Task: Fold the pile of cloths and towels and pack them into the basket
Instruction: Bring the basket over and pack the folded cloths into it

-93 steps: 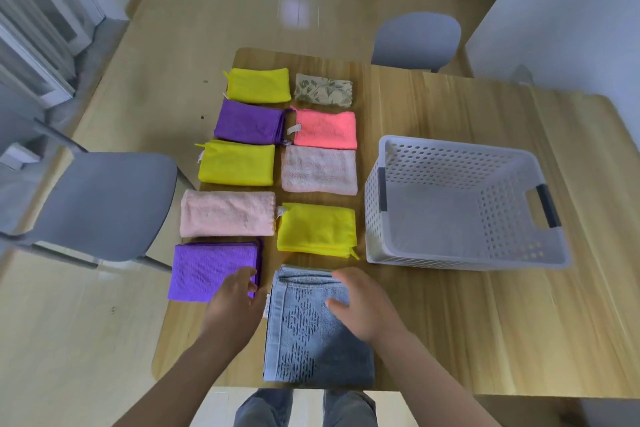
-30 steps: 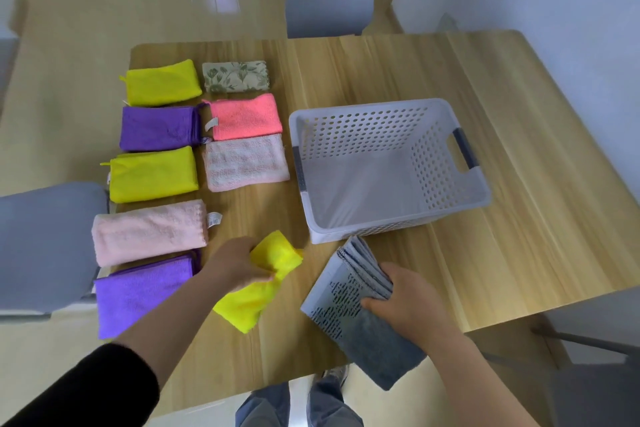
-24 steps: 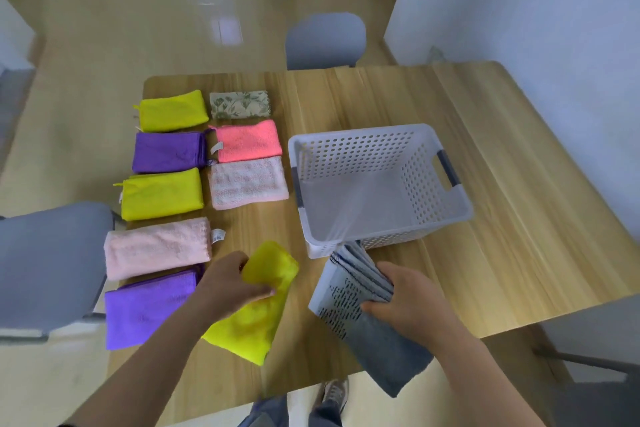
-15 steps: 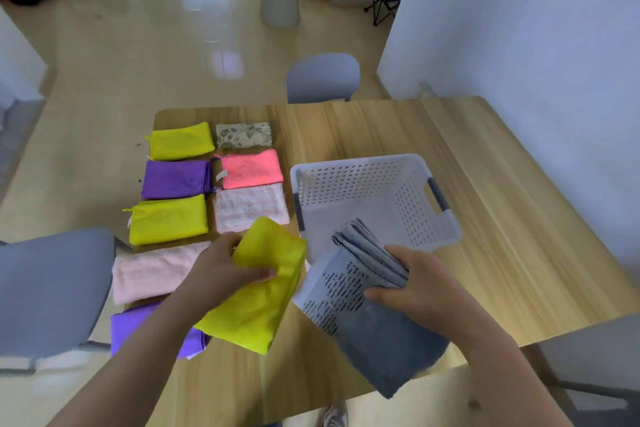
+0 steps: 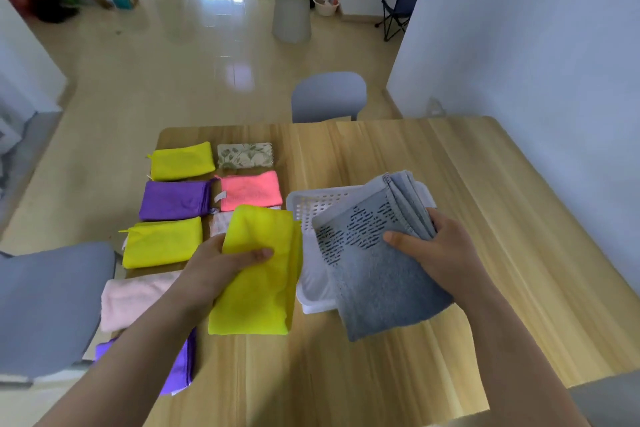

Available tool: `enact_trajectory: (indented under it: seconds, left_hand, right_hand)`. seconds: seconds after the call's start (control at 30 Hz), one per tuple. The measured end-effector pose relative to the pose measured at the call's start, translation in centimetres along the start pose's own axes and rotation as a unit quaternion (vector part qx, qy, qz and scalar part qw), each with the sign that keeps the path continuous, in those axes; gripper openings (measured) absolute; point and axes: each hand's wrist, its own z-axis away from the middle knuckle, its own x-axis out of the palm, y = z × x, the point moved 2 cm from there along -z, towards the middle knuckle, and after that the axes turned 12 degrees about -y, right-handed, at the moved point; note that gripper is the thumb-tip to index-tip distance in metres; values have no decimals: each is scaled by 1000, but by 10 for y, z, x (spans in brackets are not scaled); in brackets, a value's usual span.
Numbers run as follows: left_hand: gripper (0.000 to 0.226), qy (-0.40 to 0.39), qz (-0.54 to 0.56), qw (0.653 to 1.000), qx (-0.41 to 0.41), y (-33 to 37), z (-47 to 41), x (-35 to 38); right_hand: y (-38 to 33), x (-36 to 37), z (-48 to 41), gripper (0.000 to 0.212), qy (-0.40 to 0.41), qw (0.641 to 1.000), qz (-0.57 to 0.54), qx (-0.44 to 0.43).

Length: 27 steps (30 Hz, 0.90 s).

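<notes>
My left hand grips a folded yellow cloth lifted above the table, just left of the white perforated basket. My right hand grips a folded grey-blue patterned towel held over the basket, hiding most of it. Folded cloths lie in two columns on the table's left: yellow, purple, yellow, pale pink and purple; floral, coral pink and a light pink one mostly hidden behind the lifted yellow cloth.
The wooden table reaches to a white wall on the right. A grey chair stands at the left side and another grey chair at the far end. Clutter stands on the floor far behind.
Both hands have lifted their cloths off the table and carried them toward the basket; the grey-blue towel now hangs over it. The view has tilted up.
</notes>
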Motion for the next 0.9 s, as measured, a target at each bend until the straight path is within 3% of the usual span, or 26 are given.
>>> enact_trajectory:
  seconds: [0.13,0.23,0.33,0.6,0.77,0.9]
  left_hand:
    - [35,46,38,998,-5,2,-13,11]
    - [63,62,60,996,-12,1,-22,18]
    - [76,88,80,993,-17,-4,-31,21]
    - [95,117,93,988,-30,-21,-41,24]
    - [102,110,95,988,-44,-26,-41,24]
    - [105,110,98,988,-51,-29,-43,19]
  right_hand:
    - [11,-3,-45,15,3,999,-27,23]
    - [22,2,-81,16,-21,999,-34,34]
    - [37,15,-103,17,-50,996,-50,58]
    - [97,58,-114,16,-103,981,-108,127]
    - [100,69,-124,12,-135,973,-143,124]
    - [116,73,-137,18,-161,972,-103,133]
